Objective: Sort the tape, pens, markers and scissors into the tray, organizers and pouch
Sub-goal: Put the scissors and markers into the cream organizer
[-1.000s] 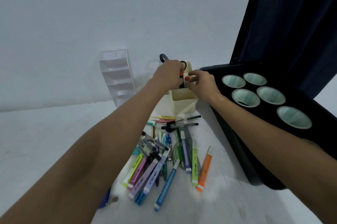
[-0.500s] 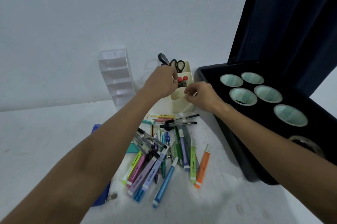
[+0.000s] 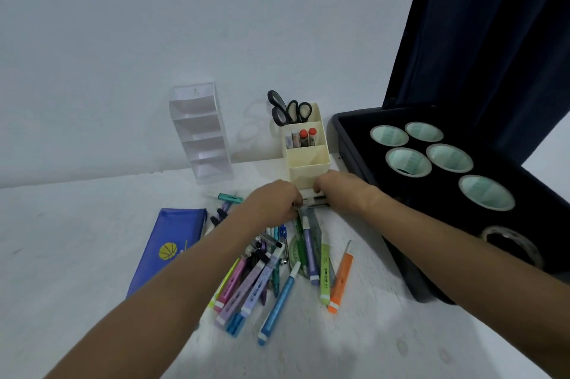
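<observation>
A cream organizer stands by the wall with scissors in its back slot and red-capped markers in the middle one. Just in front of it, my left hand and my right hand both come down on black pens lying crosswise, fingers curled over their ends. A pile of markers and highlighters spreads toward me. Tape rolls sit in the black tray at right.
A white tiered organizer stands left of the cream one. A blue pouch lies flat at left, partly under my left arm. A dark curtain hangs behind the tray. A clear tape roll sits at the tray's near end.
Both hands have left the cream organizer's top and dropped to the black pens in front of it. The red-capped markers now stand in the middle slot. The view tilted down.
</observation>
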Tool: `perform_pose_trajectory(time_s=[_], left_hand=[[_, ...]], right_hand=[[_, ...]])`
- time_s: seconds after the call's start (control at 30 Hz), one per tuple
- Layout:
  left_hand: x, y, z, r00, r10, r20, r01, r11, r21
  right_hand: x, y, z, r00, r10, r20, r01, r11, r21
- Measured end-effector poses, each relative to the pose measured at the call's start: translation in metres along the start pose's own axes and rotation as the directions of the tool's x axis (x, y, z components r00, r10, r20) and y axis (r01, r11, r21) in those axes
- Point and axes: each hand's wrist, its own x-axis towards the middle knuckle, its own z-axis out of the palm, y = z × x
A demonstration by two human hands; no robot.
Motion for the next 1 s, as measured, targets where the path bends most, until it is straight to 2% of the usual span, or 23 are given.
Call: perform_pose_trajectory(time_s=[0.13,0.27,0.37,0.47,0.57,0.67,0.77,0.83,1.0], left_hand=[[0.001,0.003,0.005,1.000,-0.024,-0.014,0.026,0.994,0.109],[-0.007,0.000,-0.003,0.999,-0.044,0.012,0.040,0.968,0.249],[-0.018,-0.009,-0.021,0.994,-0.091,-0.054,0.104,0.944,0.312],[-0.027,-0.024,-0.042,0.979,-0.150,-0.135,0.182,0.947,0.264],[-0.031,-0.032,-0.060,0.964,-0.197,-0.179,0.220,0.968,0.118],[-0.029,-0.033,-0.072,0.956,-0.194,-0.219,0.202,0.979,0.014],[-0.026,-0.031,-0.078,0.950,-0.187,-0.251,0.190,0.982,-0.012],[-0.024,-0.031,-0.082,0.948,-0.186,-0.256,0.190,0.982,-0.009],[-0.017,-0.027,-0.088,0.954,-0.177,-0.242,0.179,0.984,-0.013]], right_hand=[[-0.002,0.000,0.006,0.999,-0.023,-0.026,0.022,0.999,-0.029],[0.003,0.006,0.001,0.996,0.004,-0.088,0.005,0.996,0.095],[-0.003,0.015,-0.014,0.986,0.010,-0.167,0.033,0.966,0.255],[-0.020,0.024,-0.040,0.963,0.017,-0.267,0.095,0.911,0.402],[-0.037,0.031,-0.064,0.927,0.036,-0.373,0.155,0.869,0.469],[-0.046,0.036,-0.078,0.874,0.106,-0.474,0.177,0.839,0.514],[-0.045,0.039,-0.085,0.820,0.162,-0.549,0.196,0.822,0.535],[-0.043,0.040,-0.085,0.804,0.177,-0.568,0.200,0.818,0.539],[-0.032,0.036,-0.078,0.826,0.159,-0.540,0.173,0.841,0.513]])
